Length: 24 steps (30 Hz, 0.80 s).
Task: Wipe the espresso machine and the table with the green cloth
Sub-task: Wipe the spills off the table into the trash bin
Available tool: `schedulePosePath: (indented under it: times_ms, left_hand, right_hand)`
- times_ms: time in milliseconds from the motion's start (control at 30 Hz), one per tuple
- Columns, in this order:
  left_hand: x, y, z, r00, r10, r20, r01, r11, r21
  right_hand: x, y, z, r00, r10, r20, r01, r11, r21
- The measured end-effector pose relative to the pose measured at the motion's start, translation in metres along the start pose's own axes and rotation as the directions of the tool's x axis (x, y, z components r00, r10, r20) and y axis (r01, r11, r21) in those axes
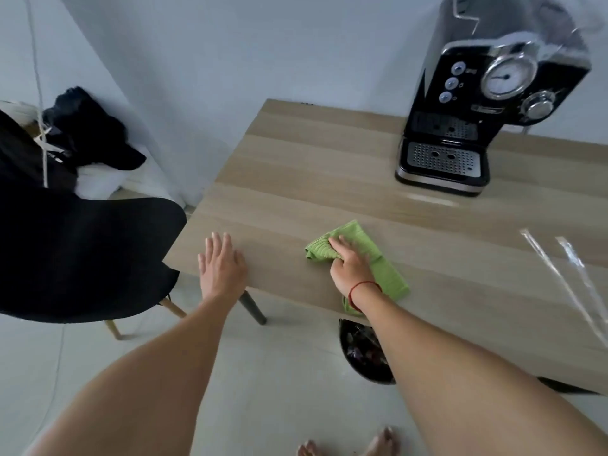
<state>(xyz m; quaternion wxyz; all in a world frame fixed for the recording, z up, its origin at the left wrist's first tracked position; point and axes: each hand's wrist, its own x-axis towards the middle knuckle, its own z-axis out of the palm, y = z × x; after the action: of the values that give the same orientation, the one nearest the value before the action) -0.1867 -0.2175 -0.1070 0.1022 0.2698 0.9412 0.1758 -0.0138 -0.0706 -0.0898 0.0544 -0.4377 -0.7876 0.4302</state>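
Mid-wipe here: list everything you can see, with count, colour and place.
green cloth: one, green, on the table near its front edge, one end hanging over
espresso machine: one, black and chrome, far right of the table
table: one, light wood
chair: one, black with wooden legs, left of the table
clothing: one heap, black, far left by the wall
bin: one, black, on the floor below the table's front edge
clear plastic: count unclear, transparent, right end of the table
cord: one, white, hanging far left
bracelet: one, red, right wrist
feet: two, bare, bottom edge
left hand: flat on the table's near corner
right hand: grips the bunched cloth
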Motion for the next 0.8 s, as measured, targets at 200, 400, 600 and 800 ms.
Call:
schedulePosePath:
  times_ms: [200,400,600,800]
  left_hand:
    - [0.039,-0.068,-0.016,0.998,-0.060,-0.022,0.062,0.996,0.071]
    - [0.045,-0.078,-0.017,1.000,0.002,0.006,-0.002,1.000,0.030]
    - [0.043,-0.080,-0.027,0.999,0.035,0.011,-0.034,0.999,-0.037]
    - [0.040,-0.072,-0.030,1.000,-0.005,0.001,0.005,0.994,-0.106]
  right_hand:
    - [0.041,-0.071,0.075,0.959,-0.172,0.225,0.211,0.964,-0.164]
    - [0.052,-0.114,0.133,0.892,-0.297,0.341,0.408,0.855,-0.322]
    - [0.022,-0.085,0.125,0.819,-0.425,0.385,0.537,0.804,-0.255]
    - [0.018,-0.026,0.069,0.928,-0.324,0.186,0.367,0.881,-0.297]
